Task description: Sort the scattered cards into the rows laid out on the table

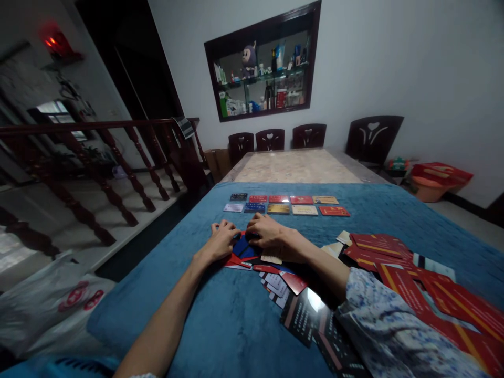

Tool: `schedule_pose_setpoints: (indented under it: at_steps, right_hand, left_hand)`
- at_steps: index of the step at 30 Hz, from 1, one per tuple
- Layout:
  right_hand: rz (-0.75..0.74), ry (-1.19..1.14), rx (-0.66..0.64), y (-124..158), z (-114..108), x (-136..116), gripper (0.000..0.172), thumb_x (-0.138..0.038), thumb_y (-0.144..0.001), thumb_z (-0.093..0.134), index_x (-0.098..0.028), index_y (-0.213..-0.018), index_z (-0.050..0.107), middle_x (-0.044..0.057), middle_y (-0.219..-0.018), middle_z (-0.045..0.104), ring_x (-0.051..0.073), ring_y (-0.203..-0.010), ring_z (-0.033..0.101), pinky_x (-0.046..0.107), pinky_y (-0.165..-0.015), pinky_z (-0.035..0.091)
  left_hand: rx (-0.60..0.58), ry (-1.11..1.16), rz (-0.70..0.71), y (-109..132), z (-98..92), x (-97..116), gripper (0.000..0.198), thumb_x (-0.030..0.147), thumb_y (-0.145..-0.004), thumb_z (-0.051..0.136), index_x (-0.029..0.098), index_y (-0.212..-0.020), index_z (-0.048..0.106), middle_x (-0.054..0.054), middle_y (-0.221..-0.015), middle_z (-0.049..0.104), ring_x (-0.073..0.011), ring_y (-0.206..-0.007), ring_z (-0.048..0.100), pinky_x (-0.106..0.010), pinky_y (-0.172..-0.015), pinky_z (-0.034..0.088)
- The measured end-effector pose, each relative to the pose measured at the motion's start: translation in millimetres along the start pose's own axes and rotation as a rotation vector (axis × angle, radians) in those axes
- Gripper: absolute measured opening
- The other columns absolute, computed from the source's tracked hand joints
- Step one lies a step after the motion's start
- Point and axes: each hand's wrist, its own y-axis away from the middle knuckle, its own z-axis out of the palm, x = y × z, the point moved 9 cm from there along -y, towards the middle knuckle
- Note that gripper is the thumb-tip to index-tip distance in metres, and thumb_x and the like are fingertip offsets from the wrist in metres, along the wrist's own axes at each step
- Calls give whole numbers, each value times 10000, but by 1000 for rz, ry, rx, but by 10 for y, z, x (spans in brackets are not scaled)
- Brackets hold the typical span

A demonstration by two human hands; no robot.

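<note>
The bare left hand (224,239) and bare right hand (268,231) are resting near each other, fingers curling over a loose pile of red, blue and black plastic cards (244,250); whether either is gripping a card, I cannot tell. The pile is lying on a blue plush cloth (220,325) covering the tabletop's near part. Beyond, ten rectangular, multicoloured cards (279,209) are lying in two rows.

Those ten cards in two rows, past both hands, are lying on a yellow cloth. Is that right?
Not quite: the cloth is blue, not yellow, as the head view shows. The ten cards do lie in two rows, past the left hand and right hand.
</note>
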Motion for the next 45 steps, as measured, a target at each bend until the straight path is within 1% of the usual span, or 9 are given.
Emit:
schedule_pose_setpoints:
  at_steps: [3,5,8,11,20,30,40,43,45]
  right_hand:
    - [34,-14,7,21,15,22,323,-360,-872,611,-216,-1142,715,115,-1184,667,299,-1103,454,392,-835,372]
    - [56,-23,15,43,14,45,337,-348,-872,602,-217,-1166,705,114,-1192,659,296,-1093,453,395,-836,374]
    - [59,-24,18,72,6,53,343,-318,-868,588,-211,-1174,699,117,-1203,646,288,-1081,455,399,-844,378]
    - [56,-20,3,89,6,56,349,-292,-856,589,-205,-1176,697,118,-1218,636,288,-1086,456,404,-857,381]
    - [58,-70,-1,92,15,65,386,-323,-819,629,-190,-1175,690,119,-1225,627,290,-1092,460,410,-868,387]
    - [51,-99,22,85,40,67,366,-326,-837,626,-201,-1176,689,115,-1224,629,292,-1089,462,405,-844,380]
    - [15,-105,39,89,39,66,401,-336,-814,639,-194,-1185,692,116,-1207,641,289,-1086,468,385,-836,382]
    - [8,-111,57,85,37,72,409,-338,-809,665,-182,-1186,694,112,-1190,657,286,-1079,469,385,-842,373]
    - [11,-108,83,78,24,81,391,-331,-824,667,-181,-1184,695,111,-1166,669,277,-1068,473,379,-844,371]
  left_hand:
    - [42,30,-5,17,-88,32,299,140,-882,531,232,-1110,703,-94,-1125,648,-277,-1129,466,-507,-973,298]
    - [37,66,4,34,-117,80,247,231,-895,553,228,-1085,711,-82,-1092,661,-271,-1100,479,-501,-975,304]
    - [-39,67,39,59,-71,162,265,371,-864,617,217,-1053,718,-82,-1065,660,-282,-1077,493,-505,-978,312]
    - [-101,49,35,73,-9,164,311,422,-838,639,203,-1045,713,-92,-1072,648,-297,-1083,505,-507,-973,321]
    - [-124,36,35,85,3,128,202,331,-858,560,193,-926,690,-86,-1072,639,-288,-1086,518,-487,-980,343]
    - [-185,100,0,100,10,123,280,331,-846,612,194,-1084,668,-108,-1182,616,-302,-1159,506,-515,-1009,347]
    - [-90,15,82,122,-78,103,262,223,-797,562,195,-1004,720,-102,-1016,677,-286,-1032,566,-471,-964,408]
    - [-83,39,70,123,-110,68,252,210,-796,551,199,-964,738,-92,-984,706,-278,-1019,586,-454,-967,417]
    - [-65,88,61,116,-145,38,275,194,-796,539,205,-973,750,-79,-981,723,-255,-997,605,-407,-959,432]
